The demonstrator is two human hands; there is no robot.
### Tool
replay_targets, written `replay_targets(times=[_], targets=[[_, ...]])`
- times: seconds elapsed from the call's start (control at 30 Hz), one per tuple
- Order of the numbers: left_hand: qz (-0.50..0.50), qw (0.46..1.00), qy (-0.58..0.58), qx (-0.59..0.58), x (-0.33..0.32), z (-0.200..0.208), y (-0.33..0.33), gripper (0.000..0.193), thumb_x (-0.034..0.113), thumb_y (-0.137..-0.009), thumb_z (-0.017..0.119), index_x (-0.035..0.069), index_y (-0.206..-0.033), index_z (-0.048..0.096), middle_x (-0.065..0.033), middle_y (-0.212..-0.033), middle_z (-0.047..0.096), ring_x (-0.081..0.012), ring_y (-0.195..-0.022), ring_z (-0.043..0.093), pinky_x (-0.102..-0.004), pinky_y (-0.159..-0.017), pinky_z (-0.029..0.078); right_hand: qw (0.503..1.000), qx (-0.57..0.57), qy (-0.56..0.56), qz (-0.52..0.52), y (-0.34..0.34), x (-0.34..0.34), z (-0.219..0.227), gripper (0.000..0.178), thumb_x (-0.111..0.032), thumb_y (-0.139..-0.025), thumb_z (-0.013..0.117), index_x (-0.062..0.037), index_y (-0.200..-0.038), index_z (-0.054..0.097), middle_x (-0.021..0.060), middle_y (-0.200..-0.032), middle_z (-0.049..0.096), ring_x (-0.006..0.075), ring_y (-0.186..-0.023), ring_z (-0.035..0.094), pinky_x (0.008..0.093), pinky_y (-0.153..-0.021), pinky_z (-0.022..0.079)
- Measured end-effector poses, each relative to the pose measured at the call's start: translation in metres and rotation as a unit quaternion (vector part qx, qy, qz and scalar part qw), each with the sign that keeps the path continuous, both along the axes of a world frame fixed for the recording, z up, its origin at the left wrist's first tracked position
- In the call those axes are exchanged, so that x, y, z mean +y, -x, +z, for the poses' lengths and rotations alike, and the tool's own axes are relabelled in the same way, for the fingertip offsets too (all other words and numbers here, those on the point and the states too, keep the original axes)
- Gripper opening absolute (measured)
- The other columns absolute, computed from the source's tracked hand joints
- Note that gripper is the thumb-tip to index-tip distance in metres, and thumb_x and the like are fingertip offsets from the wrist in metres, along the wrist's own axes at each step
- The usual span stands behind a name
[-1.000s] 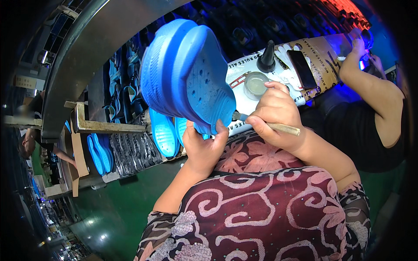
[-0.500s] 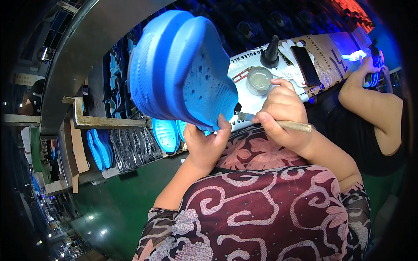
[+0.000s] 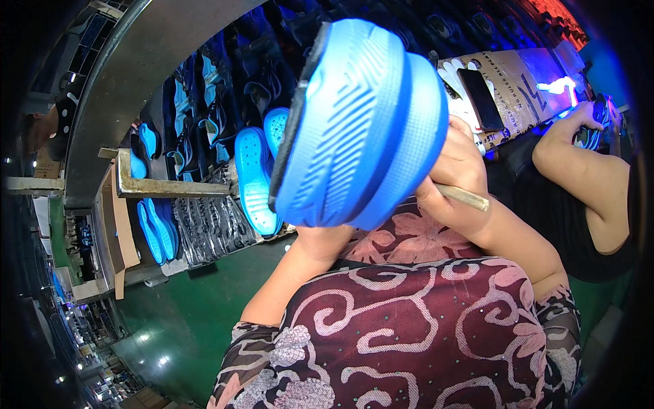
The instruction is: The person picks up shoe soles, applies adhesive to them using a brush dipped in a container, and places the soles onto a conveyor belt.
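Note:
A thick blue foam shoe sole [image 3: 361,123] is raised in front of me, its ridged side wall facing up and a black edge along its left. My left hand [image 3: 325,240] grips it from below; the fingers are mostly hidden behind the sole. In my right hand [image 3: 458,170], against the sole's right side, is a brush [image 3: 463,196]. Only its pale wooden handle shows; the bristles are hidden behind the sole.
Blue insoles [image 3: 257,187] lie at the left, with more blue pieces [image 3: 158,228] and black soles [image 3: 211,228] near a metal bar [image 3: 174,191]. A phone [image 3: 479,99] and white gloves [image 3: 458,78] are on the right-hand table. Another person's arm [image 3: 579,157] works beyond.
The sole has swung right and turned, so its side wall shows instead of its hollow inside. It now covers the small jar, the black cone and the brush's bristles.

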State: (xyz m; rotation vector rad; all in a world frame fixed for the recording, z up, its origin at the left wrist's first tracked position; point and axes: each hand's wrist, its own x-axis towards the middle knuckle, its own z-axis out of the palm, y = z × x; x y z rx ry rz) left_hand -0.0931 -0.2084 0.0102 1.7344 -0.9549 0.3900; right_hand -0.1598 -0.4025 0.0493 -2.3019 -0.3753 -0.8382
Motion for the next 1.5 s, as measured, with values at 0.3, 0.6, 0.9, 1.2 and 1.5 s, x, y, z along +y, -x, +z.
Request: replay_targets(times=[0.3,0.6,0.9,1.2,1.5], targets=[[0.082,0.975,0.085,0.186,0.002,0.046,-0.006,0.045,-0.004,-0.077,0.063,-0.004,-0.119,0.05,-0.0167,-0.106,0.062,-0.0242,-0.098,0.061,-0.0354,-0.086,0.049,0.996,-0.033,-0.072,-0.036,0.014,-0.036,0.009,0.02,-0.01,-0.082,0.06,-0.0084,-0.062,0.062,0.0042,-0.061,0.055,0.0232,-0.062,0.053,0.0358,-0.076,0.039],[-0.342,0.757,-0.074,0.552,-0.053,0.15,-0.013,0.071,0.015,-0.075,0.069,-0.008,-0.132,0.034,-0.0159,-0.091,0.062,-0.0128,-0.048,0.059,-0.0219,-0.038,0.046,0.98,0.011,-0.161,-0.117,0.047,-0.074,-0.024,0.024,-0.011,-0.084,0.062,-0.0087,-0.06,0.061,0.0058,-0.059,0.056,0.0264,-0.061,0.055,0.0403,-0.08,0.042],[-0.377,0.669,0.207,0.606,-0.32,0.257,-0.085,0.075,0.02,-0.092,0.06,0.001,-0.147,0.012,-0.0289,-0.13,0.05,-0.0339,-0.112,0.059,-0.0337,-0.091,0.054,0.972,-0.012,-0.167,-0.162,0.061,-0.104,-0.03,0.026,-0.016,-0.087,0.059,-0.0114,-0.062,0.066,0.0048,-0.058,0.058,0.0264,-0.062,0.056,0.038,-0.079,0.042],[-0.258,0.8,-0.024,0.541,-0.152,0.111,-0.068,0.047,0.029,-0.092,0.061,0.006,-0.131,0.049,-0.0118,-0.096,0.066,-0.0231,-0.086,0.065,-0.0329,-0.079,0.052,0.963,0.014,-0.214,-0.166,0.069,-0.113,-0.045,0.03,-0.019,-0.089,0.058,-0.0085,-0.062,0.066,0.0057,-0.062,0.062,0.026,-0.064,0.057,0.0371,-0.075,0.041],[0.277,0.867,-0.36,0.204,0.107,-0.033,-0.066,0.047,0.016,-0.076,0.067,-0.002,-0.118,0.055,-0.0163,-0.09,0.065,-0.0258,-0.078,0.064,-0.0353,-0.073,0.052,0.964,0.03,-0.23,-0.131,0.048,-0.077,-0.05,0.032,-0.019,-0.091,0.057,-0.0079,-0.063,0.065,0.0058,-0.063,0.063,0.026,-0.064,0.059,0.0366,-0.073,0.041]])
